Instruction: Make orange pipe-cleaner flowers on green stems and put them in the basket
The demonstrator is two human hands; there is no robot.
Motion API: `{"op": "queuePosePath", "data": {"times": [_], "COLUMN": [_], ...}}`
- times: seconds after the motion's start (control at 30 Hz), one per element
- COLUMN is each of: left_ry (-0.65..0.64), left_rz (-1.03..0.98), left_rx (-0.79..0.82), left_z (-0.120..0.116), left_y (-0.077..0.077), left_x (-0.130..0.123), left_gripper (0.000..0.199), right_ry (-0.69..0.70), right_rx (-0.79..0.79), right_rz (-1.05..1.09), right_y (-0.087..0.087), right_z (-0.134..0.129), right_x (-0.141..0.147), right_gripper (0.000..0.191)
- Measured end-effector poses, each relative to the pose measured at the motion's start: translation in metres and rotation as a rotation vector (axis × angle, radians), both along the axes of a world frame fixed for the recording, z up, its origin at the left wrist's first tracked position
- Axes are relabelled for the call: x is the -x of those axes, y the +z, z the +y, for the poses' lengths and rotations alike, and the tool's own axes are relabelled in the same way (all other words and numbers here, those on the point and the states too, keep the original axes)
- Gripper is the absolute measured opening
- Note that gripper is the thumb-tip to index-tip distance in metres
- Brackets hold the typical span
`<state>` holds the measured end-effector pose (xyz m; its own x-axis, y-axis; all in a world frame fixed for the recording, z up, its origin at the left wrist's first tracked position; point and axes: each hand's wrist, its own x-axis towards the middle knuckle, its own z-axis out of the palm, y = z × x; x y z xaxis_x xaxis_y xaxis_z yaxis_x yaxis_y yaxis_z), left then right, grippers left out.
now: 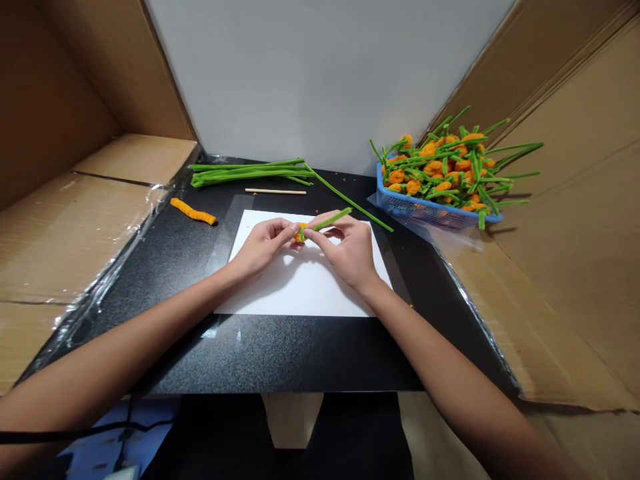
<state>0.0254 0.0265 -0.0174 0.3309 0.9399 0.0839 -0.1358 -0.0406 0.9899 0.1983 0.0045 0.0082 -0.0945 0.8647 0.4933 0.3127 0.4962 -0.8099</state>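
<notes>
Between my two hands, over a white sheet (300, 287), is a small orange pipe-cleaner flower (301, 235) with a green stem (332, 219) pointing up to the right. My left hand (267, 245) pinches the orange part from its left side. On the other side, my right hand (347, 250) has thumb and fingers closed where green meets orange. Fingers hide much of the flower. Left of the sheet lies a coiled orange pipe-cleaner piece (193, 211). A thin wooden stick (275, 191) rests beyond the sheet.
A bundle of green pipe cleaners (245, 173) lies at the back of the black table (300, 353). One loose green pipe cleaner (350, 199) slants toward the right. The blue basket (425, 208) at right is heaped with orange-and-green flowers (445, 167). Cardboard walls (565, 220) flank the table.
</notes>
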Motion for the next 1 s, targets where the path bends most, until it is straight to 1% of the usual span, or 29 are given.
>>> {"op": "queuePosePath", "data": {"times": [0.1,0.17,0.27,0.37,0.43,0.5,0.57,0.7,0.8,0.9,1.0], "left_ry": [0.022,0.025,0.058,0.078,0.082,0.097,0.112,0.137,0.172,0.159,0.127], "left_rz": [-0.04,-0.052,-0.06,-0.039,-0.007,0.018,0.023,-0.016,-0.095,-0.148,-0.145], "left_rx": [0.017,0.026,0.04,0.029,-0.016,-0.055,-0.054,0.019,0.127,0.221,0.216], "left_z": [-0.002,-0.002,-0.002,-0.002,-0.002,-0.003,-0.003,-0.004,-0.005,-0.005,-0.004], "left_y": [0.0,0.001,0.001,0.001,0.002,0.003,0.003,0.005,0.007,0.008,0.008], "left_x": [-0.002,-0.002,-0.002,-0.001,-0.001,0.0,0.0,0.0,0.0,0.0,0.001], "left_gripper": [0.039,0.041,0.039,0.035,0.031,0.03,0.031,0.028,0.021,0.016,0.016], "right_ry": [-0.01,0.004,0.044,0.014,-0.019,-0.034,-0.038,-0.033,-0.015,0.055,0.082], "right_rx": [0.13,0.171,0.177,0.118,0.057,0.02,0.018,0.003,-0.11,-0.247,-0.289], "right_rz": [0.129,0.138,0.085,0.024,-0.016,-0.04,-0.032,-0.033,-0.126,-0.253,-0.333], "right_y": [0.001,0.002,0.004,0.004,0.002,0.001,-0.001,-0.001,0.0,0.001,0.002], "right_z": [0.001,0.002,0.003,0.002,0.001,-0.001,-0.002,-0.005,-0.005,-0.005,-0.002], "right_x": [0.001,0.0,-0.003,-0.004,-0.003,-0.002,0.001,0.003,0.001,-0.003,-0.007], "right_gripper": [0.023,0.024,0.02,0.013,0.008,0.008,0.01,0.011,0.011,0.011,0.012]}}
